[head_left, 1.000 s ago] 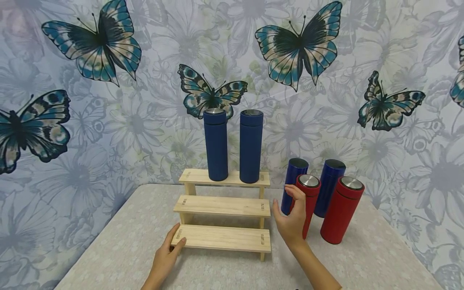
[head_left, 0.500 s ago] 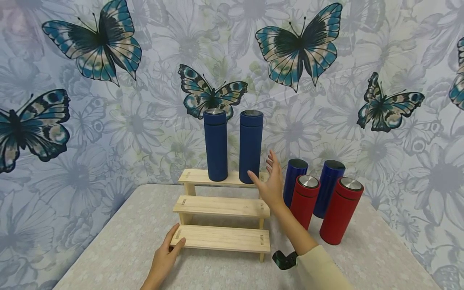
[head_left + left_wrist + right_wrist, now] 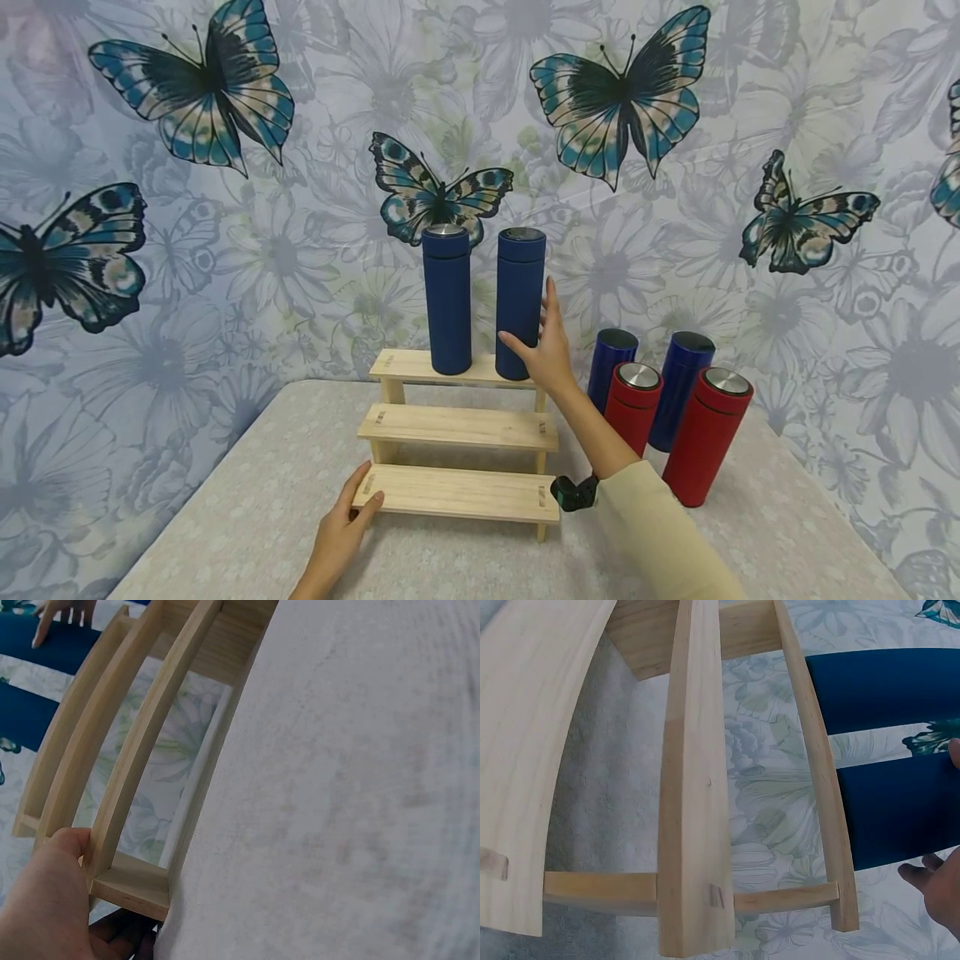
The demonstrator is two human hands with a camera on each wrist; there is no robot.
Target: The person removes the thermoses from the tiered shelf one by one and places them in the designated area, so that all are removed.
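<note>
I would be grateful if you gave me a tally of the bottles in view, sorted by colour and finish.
Matte blue bottles, on the top tier of the wooden stand: 2
Glossy blue bottles, on the table: 2
Red bottles, also on the table: 2
Total: 6

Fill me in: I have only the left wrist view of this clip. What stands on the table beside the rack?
Observer: Two red bottles and two glossy blue bottles stand right of the rack in the head view.
Operator: My frame cuts off the bottle at the right hand. Where along it is the thumb?
Observer: Across the front of its lower half; I can't tell how firmly it presses.
</note>
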